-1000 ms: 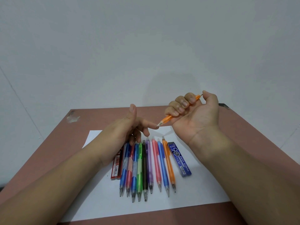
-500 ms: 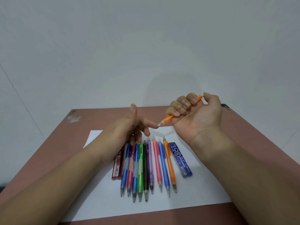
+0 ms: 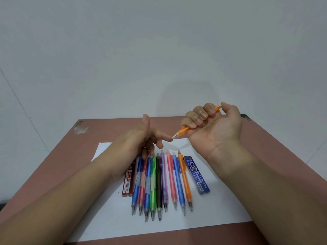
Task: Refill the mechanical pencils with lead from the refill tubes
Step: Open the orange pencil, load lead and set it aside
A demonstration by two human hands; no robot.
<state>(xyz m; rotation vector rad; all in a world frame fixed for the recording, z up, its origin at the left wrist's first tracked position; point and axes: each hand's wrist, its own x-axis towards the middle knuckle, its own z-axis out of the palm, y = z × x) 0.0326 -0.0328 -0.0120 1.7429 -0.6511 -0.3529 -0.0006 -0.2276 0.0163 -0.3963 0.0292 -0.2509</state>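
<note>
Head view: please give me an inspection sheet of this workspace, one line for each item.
Surface: brown table with a white paper sheet on it.
Job's things: nine mechanical pencils in a row on the sheet; red refill tubes at its left end, blue refill tube at its right end.
Clutter: scuffed patch at the far left corner.
Grippers: right hand grips an orange pencil, thumb at its cap; left hand open, forefinger touching the tip.
Cables: nothing seen.
Surroundings: plain pale wall.
</note>
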